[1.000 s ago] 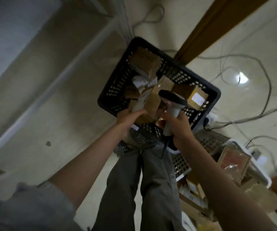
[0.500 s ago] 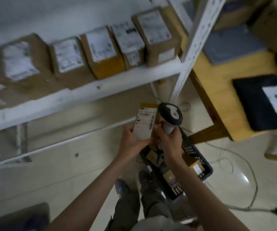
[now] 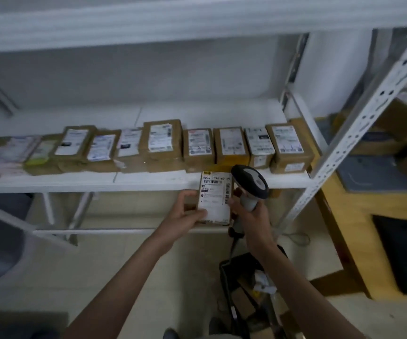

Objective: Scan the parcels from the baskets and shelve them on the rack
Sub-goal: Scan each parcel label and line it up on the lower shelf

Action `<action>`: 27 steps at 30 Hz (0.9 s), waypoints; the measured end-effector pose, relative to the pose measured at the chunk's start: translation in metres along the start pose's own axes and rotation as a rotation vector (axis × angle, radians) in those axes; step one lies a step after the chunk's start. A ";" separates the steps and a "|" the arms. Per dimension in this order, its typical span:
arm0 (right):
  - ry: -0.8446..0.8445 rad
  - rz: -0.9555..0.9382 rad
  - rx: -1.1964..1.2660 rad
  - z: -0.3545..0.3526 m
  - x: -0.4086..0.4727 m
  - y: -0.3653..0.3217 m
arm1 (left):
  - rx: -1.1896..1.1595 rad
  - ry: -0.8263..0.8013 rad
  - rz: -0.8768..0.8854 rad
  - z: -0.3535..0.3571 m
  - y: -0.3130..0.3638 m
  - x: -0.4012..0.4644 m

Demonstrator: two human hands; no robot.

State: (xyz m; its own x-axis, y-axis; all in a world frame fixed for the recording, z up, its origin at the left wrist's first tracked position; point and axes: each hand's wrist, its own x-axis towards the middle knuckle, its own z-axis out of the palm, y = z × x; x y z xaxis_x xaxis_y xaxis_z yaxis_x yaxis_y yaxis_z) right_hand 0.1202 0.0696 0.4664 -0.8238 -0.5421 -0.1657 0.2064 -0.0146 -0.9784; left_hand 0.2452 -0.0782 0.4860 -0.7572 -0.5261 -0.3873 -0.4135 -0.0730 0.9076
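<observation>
Head view, parcel: a small cardboard parcel [image 3: 214, 198] is held label-up in front of the edge of the rack shelf [image 3: 148, 179]; half a second ago it was held lower, below the shelf edge.
Head view, left hand: the left hand [image 3: 185, 216] grips the parcel's left side, fingers curled round it, thumb on the label.
Head view, right hand: the right hand [image 3: 251, 216] is clamped round the handle of the barcode scanner [image 3: 250, 184], whose head sits just beside the parcel's right edge; fingertips touch that edge.
Head view, shelf: a row of labelled parcels [image 3: 163, 143] is seen lying along the shelf, now nearly level and central, where earlier it ran tilted across the upper left.
Head view, basket: the black basket [image 3: 232, 267] is seen at the lower edge, partly hidden behind the right forearm, with boxes inside.
</observation>
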 end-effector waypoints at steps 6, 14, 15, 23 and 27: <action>-0.101 -0.095 -0.038 0.035 0.000 -0.045 | 0.000 0.031 0.116 -0.038 0.032 -0.026; -0.203 -0.334 -0.275 0.059 0.008 -0.092 | 0.143 0.308 0.378 -0.075 0.056 -0.030; -0.217 -0.333 -0.293 0.061 0.010 -0.095 | 0.149 0.347 0.403 -0.080 0.059 -0.027; -0.476 -0.164 -0.136 0.080 -0.007 -0.124 | 0.214 0.582 0.528 -0.099 0.076 -0.018; -0.541 -0.153 -0.111 0.085 -0.018 -0.130 | 0.253 0.624 0.557 -0.103 0.079 -0.016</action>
State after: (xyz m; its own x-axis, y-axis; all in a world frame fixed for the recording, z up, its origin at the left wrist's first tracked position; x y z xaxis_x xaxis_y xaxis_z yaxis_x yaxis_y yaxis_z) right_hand 0.1530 0.0103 0.6067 -0.4467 -0.8939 0.0373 0.0255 -0.0543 -0.9982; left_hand 0.2769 -0.1624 0.5805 -0.4978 -0.8026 0.3285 -0.2222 0.4842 0.8463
